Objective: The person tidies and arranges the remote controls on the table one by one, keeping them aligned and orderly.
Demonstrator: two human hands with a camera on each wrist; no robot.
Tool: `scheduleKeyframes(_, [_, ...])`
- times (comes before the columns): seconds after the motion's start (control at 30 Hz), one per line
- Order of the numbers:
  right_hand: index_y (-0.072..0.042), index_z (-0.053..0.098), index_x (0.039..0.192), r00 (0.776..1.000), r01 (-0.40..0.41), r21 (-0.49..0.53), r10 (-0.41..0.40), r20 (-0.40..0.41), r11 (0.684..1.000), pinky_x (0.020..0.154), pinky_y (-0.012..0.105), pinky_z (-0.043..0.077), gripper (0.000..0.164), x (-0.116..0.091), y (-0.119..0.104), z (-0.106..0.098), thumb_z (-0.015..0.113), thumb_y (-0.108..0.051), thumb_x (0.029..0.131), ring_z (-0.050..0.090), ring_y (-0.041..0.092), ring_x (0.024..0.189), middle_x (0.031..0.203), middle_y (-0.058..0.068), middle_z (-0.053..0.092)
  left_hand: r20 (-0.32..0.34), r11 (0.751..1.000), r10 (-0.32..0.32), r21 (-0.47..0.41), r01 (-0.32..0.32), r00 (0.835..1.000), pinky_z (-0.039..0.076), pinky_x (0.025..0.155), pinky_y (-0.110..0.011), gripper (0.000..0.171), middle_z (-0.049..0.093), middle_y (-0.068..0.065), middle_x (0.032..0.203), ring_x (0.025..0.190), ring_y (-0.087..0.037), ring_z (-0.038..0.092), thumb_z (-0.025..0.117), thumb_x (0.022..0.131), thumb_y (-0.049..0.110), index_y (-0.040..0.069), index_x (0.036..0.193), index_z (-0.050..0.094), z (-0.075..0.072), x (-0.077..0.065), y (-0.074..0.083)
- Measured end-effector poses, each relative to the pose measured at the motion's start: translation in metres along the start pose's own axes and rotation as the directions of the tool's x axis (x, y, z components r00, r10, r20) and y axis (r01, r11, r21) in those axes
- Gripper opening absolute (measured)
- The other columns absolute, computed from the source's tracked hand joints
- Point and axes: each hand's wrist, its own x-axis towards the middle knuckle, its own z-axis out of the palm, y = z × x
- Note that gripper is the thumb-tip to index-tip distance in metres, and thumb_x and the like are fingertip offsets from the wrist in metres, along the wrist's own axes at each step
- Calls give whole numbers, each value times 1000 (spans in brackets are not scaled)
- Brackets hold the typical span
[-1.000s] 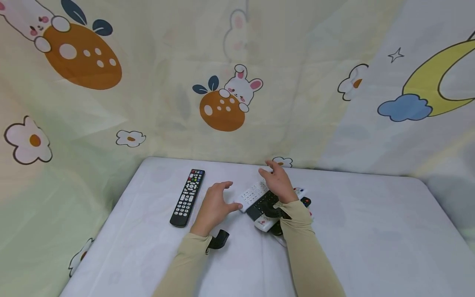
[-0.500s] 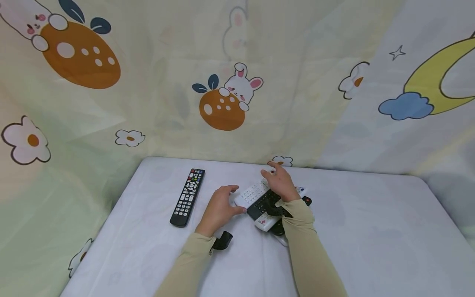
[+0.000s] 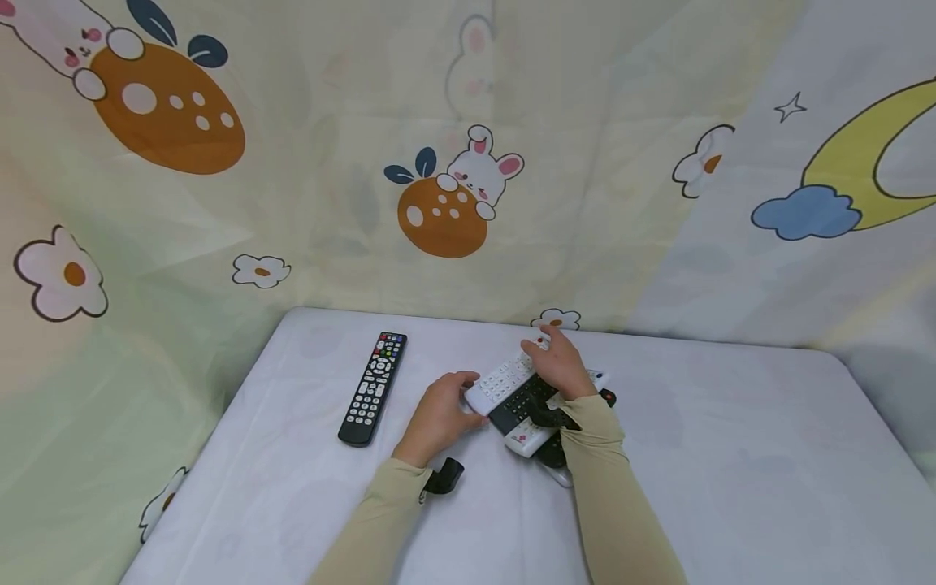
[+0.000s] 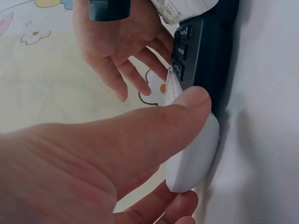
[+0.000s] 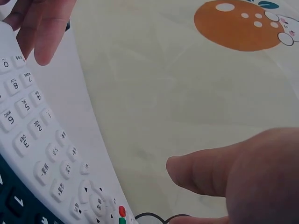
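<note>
A white remote control [image 3: 500, 383] lies slanted at the left of a cluster of remotes. My left hand [image 3: 442, 410] holds its near end, the thumb [image 4: 194, 100] on one side and the fingers on the other. Over the cluster, my right hand [image 3: 561, 366] is by the far end of the white remote. Its thumb [image 5: 201, 170] stands apart from the buttons in the right wrist view. Against the white remote lies a dark remote [image 3: 515, 410], then another white remote [image 3: 525, 439]. The right hand and wrist hide part of the cluster.
Farther left on the white-covered table [image 3: 731, 455] lies a long black remote [image 3: 373, 390], by itself. Another black remote [image 3: 552, 453] shows under the right wrist. A patterned cloth [image 3: 314, 203] hangs behind the table's far edge.
My left hand has moved right to the near end of the white remote, and its fingers have closed around it. The right hand has shifted slightly right and down.
</note>
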Motion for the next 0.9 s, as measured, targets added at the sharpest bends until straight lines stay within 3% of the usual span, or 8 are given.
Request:
scheduleKeyframes(0.3, [-1,26,157,1000,3,-26,-3,8,1000,116,56,25,66,0,0,0,50,-34,104,26,42,146,160,26,27,-11,1000,14,18,-13,1000,45,101,-45,65,65,-14,123,113,-29,60,88,73,5,0,132,61,5,1,-3])
scheduleKeyframes(0.9, [-2,27,157,1000,26,-41,-26,8,999,115,58,25,67,0,-4,0,50,-36,104,23,45,146,159,28,25,-22,999,3,51,-2,1000,47,96,-44,63,65,-15,122,108,-26,60,87,75,4,1,133,61,-5,0,-1])
